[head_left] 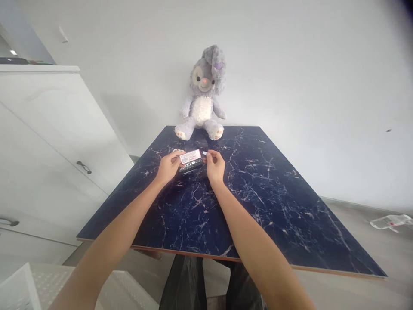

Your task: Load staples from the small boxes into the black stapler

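The left hand's (167,166) fingers (177,156) pinch the card (190,156) at its 9 o'clock end. The right hand's (215,166) fingers (211,155) are closed narrow on the 3 o'clock end. The card sits just above a black box (192,166) on the dark marbled worktop (264,193). A plush rabbit (204,94) sits at 12 o'clock and a white cabinet (48,137) stands at 9 o'clock.

We take this for a room in a home: a grey plush rabbit (204,95) sits propped against a plain white wall (290,64) at the far edge of a dark blue marbled bench (258,198). To our left stands a white cupboard (41,129) with dark handles, and a crumpled clear plastic wrapper (390,221) lies on the pale floor (380,241) at the right.
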Motion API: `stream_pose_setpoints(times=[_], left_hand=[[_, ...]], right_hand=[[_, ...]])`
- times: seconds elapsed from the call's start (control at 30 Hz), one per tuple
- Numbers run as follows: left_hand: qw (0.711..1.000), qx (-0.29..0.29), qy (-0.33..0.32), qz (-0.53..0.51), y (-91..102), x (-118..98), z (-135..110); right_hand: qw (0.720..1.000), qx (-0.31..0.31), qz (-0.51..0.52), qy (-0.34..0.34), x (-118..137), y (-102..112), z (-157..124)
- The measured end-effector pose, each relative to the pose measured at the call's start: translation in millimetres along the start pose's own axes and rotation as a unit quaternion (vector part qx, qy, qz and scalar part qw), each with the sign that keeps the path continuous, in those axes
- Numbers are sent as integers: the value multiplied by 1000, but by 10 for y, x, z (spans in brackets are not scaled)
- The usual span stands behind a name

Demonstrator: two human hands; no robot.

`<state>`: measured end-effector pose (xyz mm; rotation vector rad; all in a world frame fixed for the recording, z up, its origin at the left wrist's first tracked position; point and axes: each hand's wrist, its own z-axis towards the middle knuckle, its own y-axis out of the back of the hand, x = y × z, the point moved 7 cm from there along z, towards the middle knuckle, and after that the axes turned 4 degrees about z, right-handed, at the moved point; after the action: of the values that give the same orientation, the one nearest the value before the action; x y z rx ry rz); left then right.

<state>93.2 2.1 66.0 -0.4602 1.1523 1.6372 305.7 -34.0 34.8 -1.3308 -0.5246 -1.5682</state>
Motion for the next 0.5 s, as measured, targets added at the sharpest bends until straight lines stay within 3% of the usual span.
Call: stream_pose_setpoints(times=[0.13,0.3,0.4,0.5], left_hand=[[978,-25,-156,138,50,-255,-90],[895,18,-358,265,-7,-426,-262],[856,2,-415,309,-3,-433,-315],[839,1,-435,326,-20,-427,-326]], right_hand=[[994,-10,95,-48,-128,-15,42],[985,6,146,-87,-168,-32,42],[986,32,135,-90,-159,-37,48],[992,30,98,-78,-148,-9,80]])
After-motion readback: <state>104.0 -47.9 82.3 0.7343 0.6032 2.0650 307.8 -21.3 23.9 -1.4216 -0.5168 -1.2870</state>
